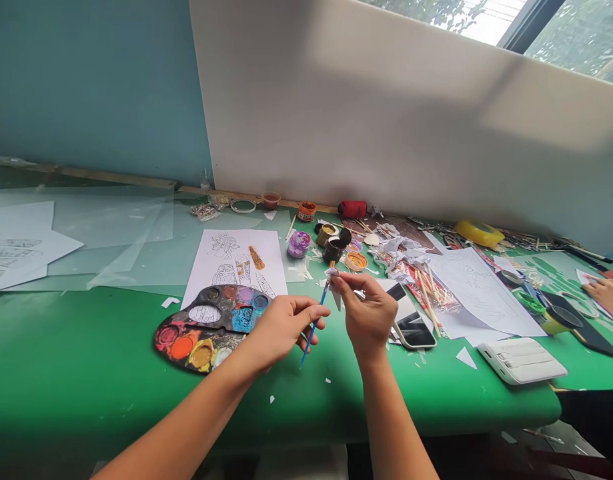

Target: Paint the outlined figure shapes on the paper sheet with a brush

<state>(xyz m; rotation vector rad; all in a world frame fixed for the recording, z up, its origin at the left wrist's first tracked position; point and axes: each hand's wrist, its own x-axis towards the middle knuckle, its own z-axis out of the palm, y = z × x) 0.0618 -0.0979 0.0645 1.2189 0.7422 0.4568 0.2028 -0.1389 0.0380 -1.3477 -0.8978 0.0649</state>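
Because the right hand (369, 313) closes thumb and forefinger on a white paper scrap (332, 275) wrapped about the tip of the blue-handled paintbrush (305, 357), a hard squeeze could, by judgement, splay or shed the bristles, and wet paint could soak through the thin scrap onto the fingertips. A drip or flick from the tip could mark the line drawing (236, 257) lying partly under the paint palette (206, 327), or the smartphone (413, 327) just below the right hand. A slack grip could drop the brush onto the green table (436, 393). Left hand (281, 327): thumb and curled fingers shut on the mid-shaft, beside the palette's right edge. Brush slanted in the air between the two hands, tip up and away from the body, tail low. Both forearms reach forward, raised off the surface, wrists turned inward toward each other
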